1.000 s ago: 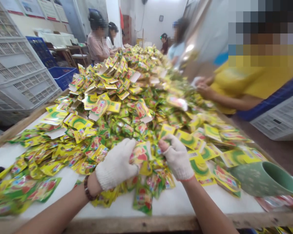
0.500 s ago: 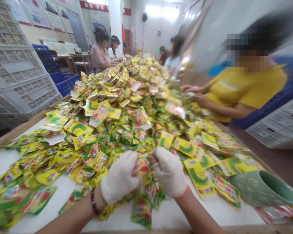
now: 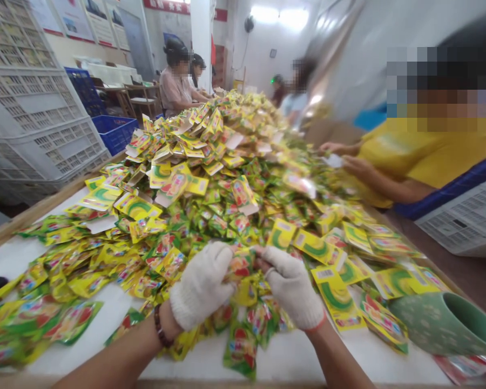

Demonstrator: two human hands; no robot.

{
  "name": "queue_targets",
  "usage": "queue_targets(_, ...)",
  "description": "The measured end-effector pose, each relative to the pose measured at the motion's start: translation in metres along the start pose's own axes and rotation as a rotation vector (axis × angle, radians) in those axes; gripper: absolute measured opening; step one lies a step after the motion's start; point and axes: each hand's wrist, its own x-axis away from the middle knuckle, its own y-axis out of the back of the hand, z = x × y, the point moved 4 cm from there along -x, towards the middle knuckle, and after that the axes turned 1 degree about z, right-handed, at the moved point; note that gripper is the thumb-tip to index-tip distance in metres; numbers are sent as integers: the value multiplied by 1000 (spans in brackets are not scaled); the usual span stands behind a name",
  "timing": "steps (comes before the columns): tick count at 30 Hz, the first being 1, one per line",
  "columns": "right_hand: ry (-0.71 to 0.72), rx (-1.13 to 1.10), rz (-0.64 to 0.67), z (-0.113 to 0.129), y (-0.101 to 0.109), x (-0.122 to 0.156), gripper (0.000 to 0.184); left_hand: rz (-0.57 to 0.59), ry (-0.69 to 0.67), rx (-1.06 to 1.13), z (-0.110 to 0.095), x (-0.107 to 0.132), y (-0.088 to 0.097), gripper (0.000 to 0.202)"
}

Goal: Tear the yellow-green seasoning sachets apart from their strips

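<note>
My left hand [image 3: 204, 283], in a white knit glove with a beaded bracelet at the wrist, is closed on a small green, red and yellow packet [image 3: 242, 263]. Opposite it, my right hand [image 3: 294, 286], gloved with bare fingertips, pinches the packet's right edge. Below both hands lie more shiny packets [image 3: 241, 348] on the white table top [image 3: 283, 356]. A big heap of packets and yellow cards [image 3: 178, 186] rises just beyond. Flat yellow cards with a green arc [image 3: 334, 294] lie right of my right hand.
A green patterned container [image 3: 421, 319] lies on its side at the right front. White crates [image 3: 44, 108] are stacked at left, near a blue crate [image 3: 115, 132]. A person in yellow [image 3: 413, 156] works at right, others farther back.
The view has shifted slightly, so the scene sits farther right. My hands stay together on the packet. The person in yellow now holds up a pale piece between their hands.
</note>
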Motion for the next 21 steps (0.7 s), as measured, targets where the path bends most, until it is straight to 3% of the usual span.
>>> queue_targets(2, -118, -151, 8, -3, 1, 2, 24, -18, 18, 7, 1, -1, 2, 40)
queue_targets(5, -274, -367, 244, -6, -8, 6, 26, -48, 13, 51, -1, 0, 2, 37)
queue_targets(7, -291, -433, 376, -6, -14, 7, 27, -63, 19, 104, -4, 1, 1, 37)
queue_targets(10, -262, -406, 379, -7, -17, 4, 35, 27, 94, 277, -7, 0, -2, 25)
queue_targets(14, -241, -293, 280, -7, -5, 6, 17, 250, 282, 746, -4, -5, 0, 19)
queue_targets(16, -122, -163, 138, -6, 13, 12, 21, 262, 400, 1002, 2, -7, 6, 22)
queue_targets(18, 103, 49, 26, -6, 29, 23, 27, 179, 512, 1231, 10, -9, 14, 28)
queue_targets(21, 475, 383, 83, -17, 27, 44, 54, 17, 590, 1508, 16, -11, 26, 35)
